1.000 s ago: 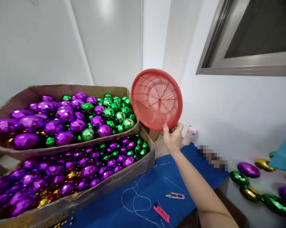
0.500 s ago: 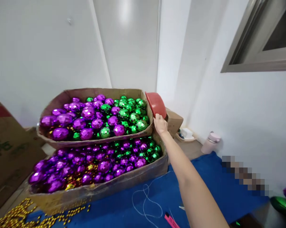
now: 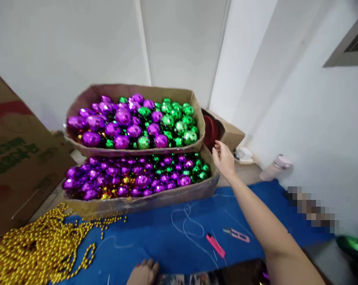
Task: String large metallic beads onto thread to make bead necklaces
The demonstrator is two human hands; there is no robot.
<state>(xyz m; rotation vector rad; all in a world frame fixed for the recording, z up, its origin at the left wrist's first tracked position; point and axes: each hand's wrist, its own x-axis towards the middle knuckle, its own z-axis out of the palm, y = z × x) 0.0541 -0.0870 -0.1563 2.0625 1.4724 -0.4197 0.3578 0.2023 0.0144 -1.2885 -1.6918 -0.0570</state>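
Note:
My right hand [image 3: 223, 160] hangs in the air just right of the stacked boxes, fingers loosely bent and apart, holding nothing. Close beyond it, a red bowl [image 3: 210, 130] sits inside an open cardboard box [image 3: 232, 135], partly hidden. At the bottom edge my left hand [image 3: 143, 273] rests on the blue cloth [image 3: 155, 233] with its fingers laid down, partly out of view. Pink thread snips [image 3: 238, 235] and a pink-handled tool [image 3: 216, 245] lie on the cloth between my hands, with loose clear thread around them.
Two stacked shallow boxes, the upper [image 3: 137, 148] and lower [image 3: 149, 202], hold shiny purple and green balls, some gold below. Gold bead strings [image 3: 39, 249] heap at left beside a large carton [image 3: 21, 170]. A pink bottle [image 3: 277, 167] stands at the right wall.
My right hand has let go of the red bowl, which has dropped from above the rear box down into it. My left hand has come into view at the bottom. The camera has tilted down.

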